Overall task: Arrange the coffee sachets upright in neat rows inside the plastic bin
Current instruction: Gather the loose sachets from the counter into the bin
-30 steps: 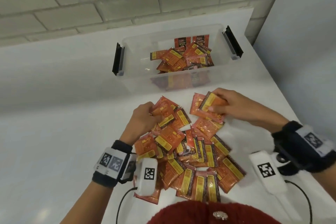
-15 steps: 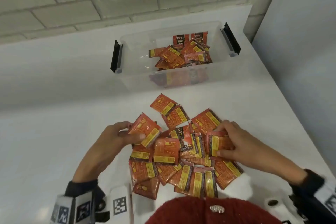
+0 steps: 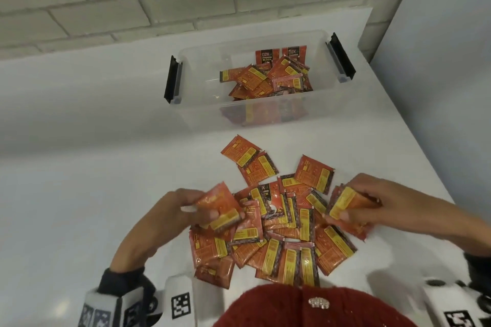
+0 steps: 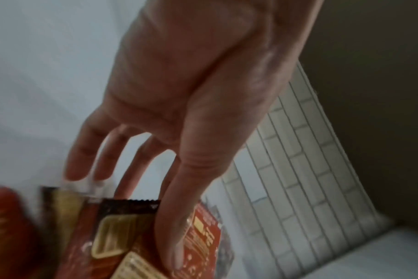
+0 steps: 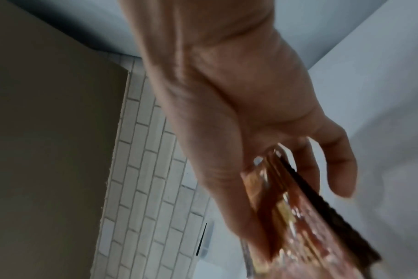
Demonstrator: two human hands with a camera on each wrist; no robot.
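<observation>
I count one clear plastic bin (image 3: 204,114) with two black latches, set on the white worktop (image 3: 79,167) well beyond the loose pile of coffee sachets (image 3: 281,231). The pile holds roughly two dozen orange sachets; I cannot give an exact number because they overlap. Inside the bin, two sachets stand upright against the wall farthest from the pile, printed faces toward me, long axes vertical; about ten more lie tumbled flat in front of them, pointing every way. In the pile the sachets nearest me lie side by side with their long axes running toward the bin, while those on the bin side are skewed.

My left hand (image 3: 170,210) pinches one sachet (image 3: 220,207) at the pile's left edge, thumb on top, tilted with its yellow panel toward me. In the left wrist view the other fingers (image 4: 81,151) hang spread and straight. My right hand (image 3: 377,204) has its grip closed on a small stack of sachets (image 3: 345,202) at the pile's right edge; the right wrist view shows them edge-on.

Compared with half a second ago, both hands sit in nearly the same places, and the bin's contents are unchanged.
</observation>
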